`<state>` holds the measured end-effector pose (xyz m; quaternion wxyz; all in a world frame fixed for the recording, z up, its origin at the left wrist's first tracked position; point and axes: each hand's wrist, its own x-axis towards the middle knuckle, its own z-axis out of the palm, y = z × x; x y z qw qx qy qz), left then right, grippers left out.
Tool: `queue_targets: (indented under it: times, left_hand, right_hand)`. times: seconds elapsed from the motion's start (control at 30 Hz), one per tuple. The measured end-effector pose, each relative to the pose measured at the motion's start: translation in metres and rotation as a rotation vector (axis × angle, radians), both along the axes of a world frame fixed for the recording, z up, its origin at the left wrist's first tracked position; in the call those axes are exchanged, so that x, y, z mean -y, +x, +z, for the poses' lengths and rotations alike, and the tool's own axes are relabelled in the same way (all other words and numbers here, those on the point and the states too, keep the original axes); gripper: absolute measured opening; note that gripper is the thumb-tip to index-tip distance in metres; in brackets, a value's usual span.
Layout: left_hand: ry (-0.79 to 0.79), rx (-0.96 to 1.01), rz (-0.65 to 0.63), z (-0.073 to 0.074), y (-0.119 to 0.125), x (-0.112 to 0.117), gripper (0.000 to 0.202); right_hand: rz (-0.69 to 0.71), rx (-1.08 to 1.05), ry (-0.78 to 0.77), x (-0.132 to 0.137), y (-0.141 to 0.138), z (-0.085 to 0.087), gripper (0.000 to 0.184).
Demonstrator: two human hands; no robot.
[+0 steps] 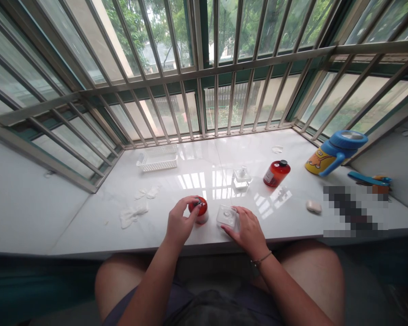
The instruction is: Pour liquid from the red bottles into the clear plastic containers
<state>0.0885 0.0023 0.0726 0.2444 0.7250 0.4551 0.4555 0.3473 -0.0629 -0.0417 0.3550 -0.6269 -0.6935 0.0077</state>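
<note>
— Hands first: what is each one on?

— Left hand (180,224) is curled over the small red jar (201,213), with thumb and fingertips closed round its top. Right hand (248,231) lies fairly flat with the fingers loosely spread. Its fingertips touch the near right edge of a clear plastic box (226,215), but it has no real hold on it.

— And where do those two things sit?

— Both stand on the white counter (98,217), close to its near edge and about mid-width. The jar is left of the box and just beside it. I cannot tell if they touch.

— What else is on that surface?

— Farther back, a second small clear container (242,175) stands near the middle, and to its right a red bottle with a black cap (276,173) is tilted. A white slotted basket (158,159) sits far left, by the window bars (204,68). Crumpled white pads (133,215) lie left of the jar. On the right there is a small white lump (313,207), and at the far right corner a blue-and-yellow cup with a handle (335,151).

— Any other people?

— Only the person's own bare knees, below the counter edge.
</note>
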Motion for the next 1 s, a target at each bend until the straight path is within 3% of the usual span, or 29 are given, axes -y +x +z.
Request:
queue_targets:
  times: [0.23,0.43,0.63,0.83,1.0]
  left_hand:
    - [0.145,-0.063,0.059,-0.007,0.002,0.000,0.012]
    - [0.164,-0.039,0.067,-0.011,0.004,-0.001,0.014]
    - [0.114,-0.052,0.179,-0.007,0.015,0.003,0.015]
    - [0.191,-0.083,0.125,-0.011,0.012,0.008,0.016]
    - [0.116,-0.007,0.120,-0.017,0.009,0.009,0.029]
  right_hand:
    - [-0.001,0.008,-0.004,-0.001,0.000,-0.002,0.076]
    - [-0.009,0.012,-0.001,-0.001,0.000,-0.003,0.076]
    - [-0.015,0.012,0.006,-0.001,0.000,-0.003,0.076]
    - [-0.016,0.012,0.009,-0.001,-0.001,-0.002,0.075]
    - [-0.014,0.018,0.005,-0.001,-0.001,-0.001,0.075]
